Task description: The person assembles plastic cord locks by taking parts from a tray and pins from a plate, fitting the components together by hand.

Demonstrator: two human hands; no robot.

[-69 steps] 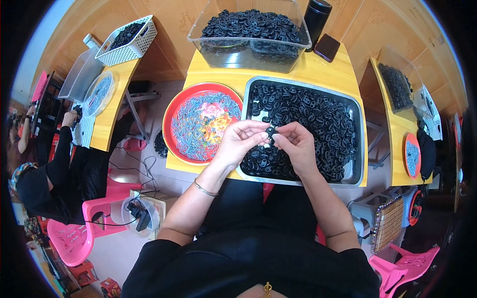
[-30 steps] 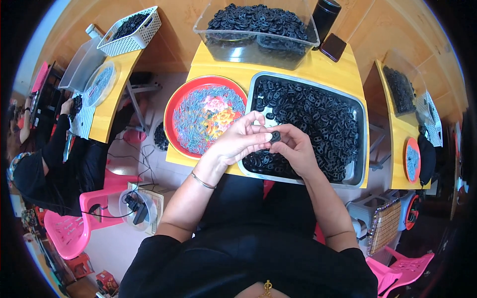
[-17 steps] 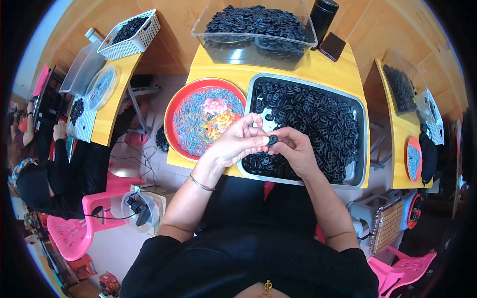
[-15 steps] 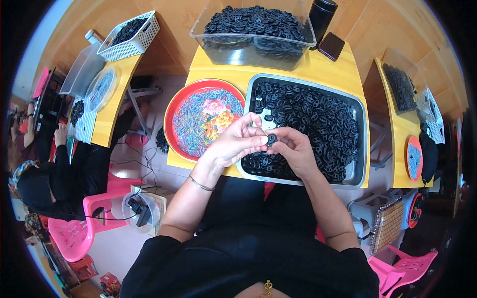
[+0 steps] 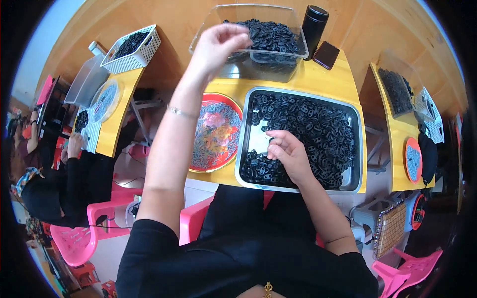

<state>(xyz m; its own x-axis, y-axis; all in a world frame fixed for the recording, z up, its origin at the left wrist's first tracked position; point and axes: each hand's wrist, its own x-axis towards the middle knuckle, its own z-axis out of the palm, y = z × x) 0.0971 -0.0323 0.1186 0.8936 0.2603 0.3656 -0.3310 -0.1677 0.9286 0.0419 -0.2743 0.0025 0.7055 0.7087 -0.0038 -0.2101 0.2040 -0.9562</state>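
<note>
My left hand point(image 5: 221, 47) reaches over the clear plastic bin point(image 5: 258, 74), which holds a heap of small black two-holed plastic pieces point(image 5: 273, 36). Its fingers are loosely bent, with thumb and fingertips apart and no piece visible in them. Above the left part of a metal tray point(image 5: 361, 149) is my right hand point(image 5: 289, 154), index finger and thumb apart. Black pieces point(image 5: 323, 129) like those in the bin fill most of the tray. A red round tray point(image 5: 238, 144) with a flower pattern holds many small grey slender parts point(image 5: 211, 151); my left forearm covers its left side.
A black cylinder point(image 5: 315, 25) and a dark flat case point(image 5: 326, 55) stand behind the tray, right of the bin. At left, another person point(image 5: 44, 193) works at a yellow table point(image 5: 126, 89) with a white basket point(image 5: 144, 57). A pink chair point(image 5: 74, 243) stands nearby.
My hands were together over the metal tray, holding a black piece. Now my left hand has moved up and away to the bin; my right hand stays over the tray, slightly lower.
</note>
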